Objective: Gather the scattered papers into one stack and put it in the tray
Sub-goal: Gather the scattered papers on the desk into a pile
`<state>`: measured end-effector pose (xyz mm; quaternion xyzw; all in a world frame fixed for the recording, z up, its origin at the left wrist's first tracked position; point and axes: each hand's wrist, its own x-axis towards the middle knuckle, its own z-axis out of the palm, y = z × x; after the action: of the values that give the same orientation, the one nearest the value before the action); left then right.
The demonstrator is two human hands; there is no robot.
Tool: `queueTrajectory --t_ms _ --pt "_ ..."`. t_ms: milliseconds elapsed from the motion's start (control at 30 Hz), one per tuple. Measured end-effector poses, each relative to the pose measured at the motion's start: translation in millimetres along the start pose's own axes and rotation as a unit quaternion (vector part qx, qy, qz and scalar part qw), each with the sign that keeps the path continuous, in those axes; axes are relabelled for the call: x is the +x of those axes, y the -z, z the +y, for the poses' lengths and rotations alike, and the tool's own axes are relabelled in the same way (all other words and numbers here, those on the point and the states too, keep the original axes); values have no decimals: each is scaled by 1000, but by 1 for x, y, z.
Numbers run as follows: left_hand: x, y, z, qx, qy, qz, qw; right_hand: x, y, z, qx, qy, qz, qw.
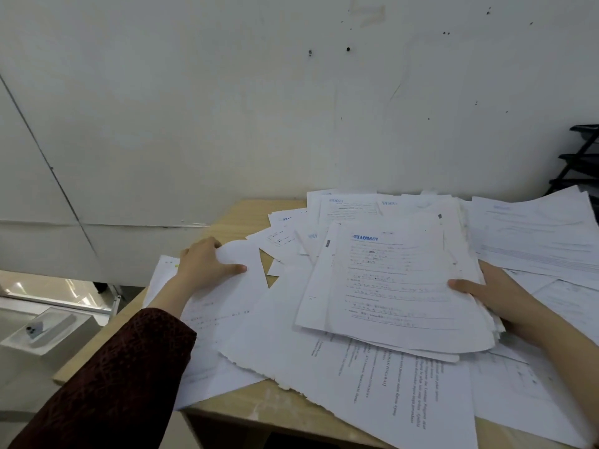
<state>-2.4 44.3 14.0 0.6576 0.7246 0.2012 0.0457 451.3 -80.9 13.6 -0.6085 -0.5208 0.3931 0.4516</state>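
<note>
Many printed white sheets lie scattered over a light wooden table (236, 218). My right hand (496, 296) grips the right edge of a thick stack of papers (395, 286), whose top sheet carries a blue "APPROVED" stamp; the stack is lifted slightly above the loose sheets. My left hand (207, 264), in a dark red sleeve, pinches the curled far edge of a loose sheet (233, 286) at the table's left side. A black tiered tray (580, 163) stands at the far right against the wall, mostly cut off by the frame.
More loose papers (534, 234) spread over the right of the table, and a large sheet (356, 377) with a rough torn edge lies near the front. A white wall rises behind. Left of the table's edge sits a lower white box (45, 328).
</note>
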Motion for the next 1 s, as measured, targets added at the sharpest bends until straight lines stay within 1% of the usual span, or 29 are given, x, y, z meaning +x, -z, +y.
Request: queueTrajectory --t_ms 67,133,200,267,367,433,500,533,567,633,700,800,1000 --pt "2 6 1 -45 -36 51 997 1 1 1 3 -2 -1 1000" --pt "5 20 5 -105 -87 91 987 2 1 1 7 -1 -5 1000" --pt "10 42 14 -158 -135 101 973 4 1 2 6 0 -7 1000" --pt "13 71 33 -198 -189 88 958 6 2 4 3 1 -7 1000" --pt "11 114 80 -201 -287 57 935 7 2 7 -1 0 -3 1000" --pt "8 134 113 -201 -332 6 921 6 2 6 -5 7 -2 1000" --pt "9 151 144 -174 -360 -61 915 6 2 6 -14 14 4 1000" --pt "11 159 158 -145 -375 -79 912 7 2 7 -15 15 6 1000" --pt "15 170 172 -118 -391 -82 909 7 3 7 -10 15 5 1000" --pt "22 193 196 -93 -406 -59 907 8 2 9 -1 16 2 1000" --pt "28 214 219 -96 -413 -55 904 9 3 9 0 20 2 1000" --pt "30 228 252 -82 -416 -96 901 10 4 9 14 16 -6 1000" --pt "43 204 302 -52 -405 -179 895 9 4 5 27 9 -9 1000"
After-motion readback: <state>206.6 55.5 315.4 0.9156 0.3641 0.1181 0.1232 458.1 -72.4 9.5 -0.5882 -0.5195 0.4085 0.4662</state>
